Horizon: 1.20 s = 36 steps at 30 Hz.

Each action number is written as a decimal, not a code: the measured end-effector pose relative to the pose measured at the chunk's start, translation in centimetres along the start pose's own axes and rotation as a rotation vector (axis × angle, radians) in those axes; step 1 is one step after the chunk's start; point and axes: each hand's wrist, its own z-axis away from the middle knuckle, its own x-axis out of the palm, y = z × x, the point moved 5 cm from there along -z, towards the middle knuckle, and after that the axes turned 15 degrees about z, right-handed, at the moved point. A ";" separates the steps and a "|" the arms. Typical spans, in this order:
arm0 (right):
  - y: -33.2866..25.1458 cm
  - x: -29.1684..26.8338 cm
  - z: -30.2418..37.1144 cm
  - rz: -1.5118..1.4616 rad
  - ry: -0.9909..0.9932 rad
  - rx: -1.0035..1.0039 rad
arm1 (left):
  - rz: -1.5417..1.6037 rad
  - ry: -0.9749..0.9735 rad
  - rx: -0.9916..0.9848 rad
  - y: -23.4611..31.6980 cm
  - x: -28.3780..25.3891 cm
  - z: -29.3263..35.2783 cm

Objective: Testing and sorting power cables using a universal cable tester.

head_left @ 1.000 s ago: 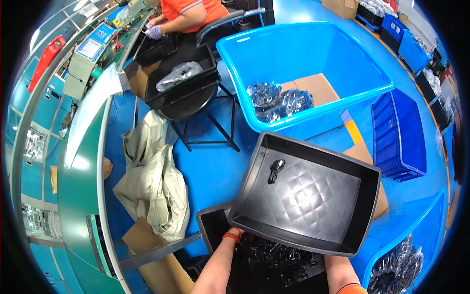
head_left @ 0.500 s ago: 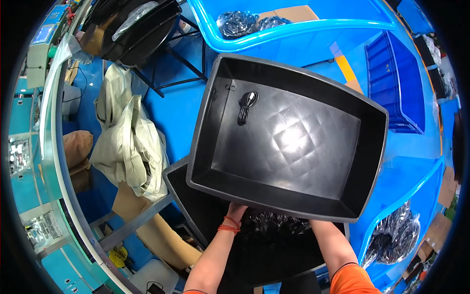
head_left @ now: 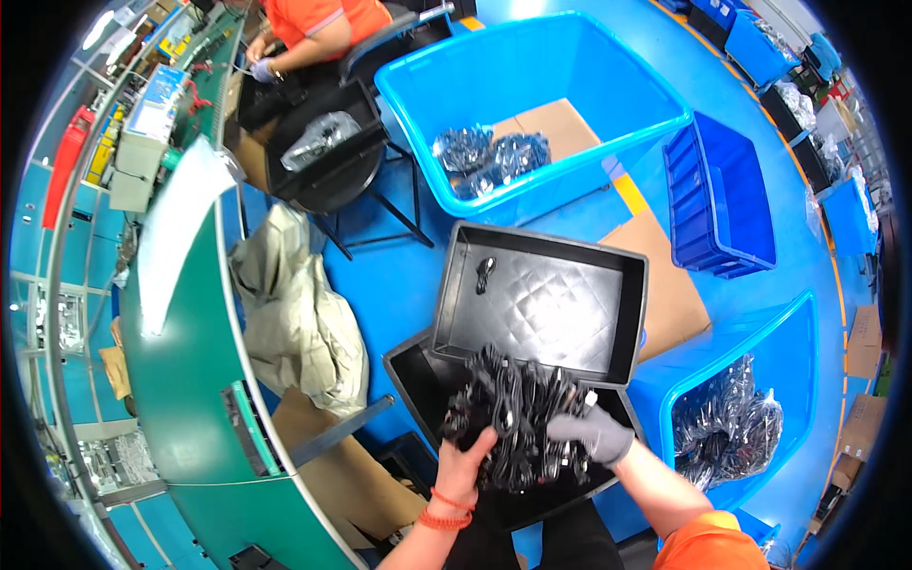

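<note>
My left hand, bare with a red band at the wrist, and my right hand, in a grey glove, both grip a big tangled bundle of black cables. The bundle hangs over a lower black tray. An upper black tray lies just beyond it, resting on the lower one, almost bare with one small black cable in its far left corner.
A large blue bin with bagged cables and cardboard stands beyond. A blue crate and another blue bin of bagged cables are on the right. A green conveyor bench runs on the left. A person in orange sits far off.
The upper black tray, held up in both hands before, now lies set down beyond the lower tray. Both hands have taken hold of a bundle of black cables.
</note>
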 end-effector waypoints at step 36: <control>42.0 -28.9 1.8 0.676 0.480 0.361 | -1.016 0.383 -0.131 -26.0 -26.8 -16.5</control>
